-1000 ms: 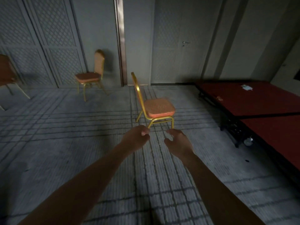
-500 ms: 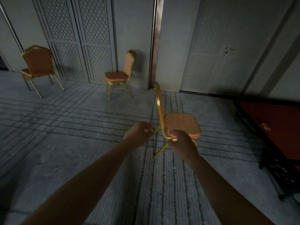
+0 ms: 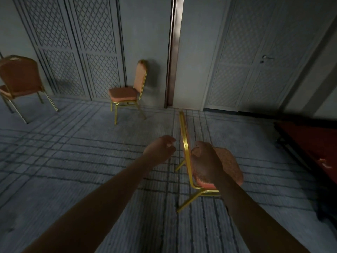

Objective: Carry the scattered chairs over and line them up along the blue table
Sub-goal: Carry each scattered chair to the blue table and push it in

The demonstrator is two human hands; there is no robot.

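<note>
Nearest chair (image 3: 231, 167), lower right of centre: frame of glossy gold-coloured metal tube, seat pad of matt orange woven cloth. Chair by the wall (image 3: 127, 94), centre: same finish. Carpet (image 3: 73, 152): matt grey pile, ribbed, rough. Door post (image 3: 173, 52), upper centre: brown, semi-gloss. Wall panels (image 3: 91, 33): matt, lattice-embossed.

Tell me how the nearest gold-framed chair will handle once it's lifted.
The nearest chair has a thin gold tube frame, so it is probably stiff and fairly light. Its tall back rises well above the padded seat, so a one-sided grip may let it swing or tilt. The right hand is over the seat and the left hand is beside the backrest: two hands should steady it.
</note>
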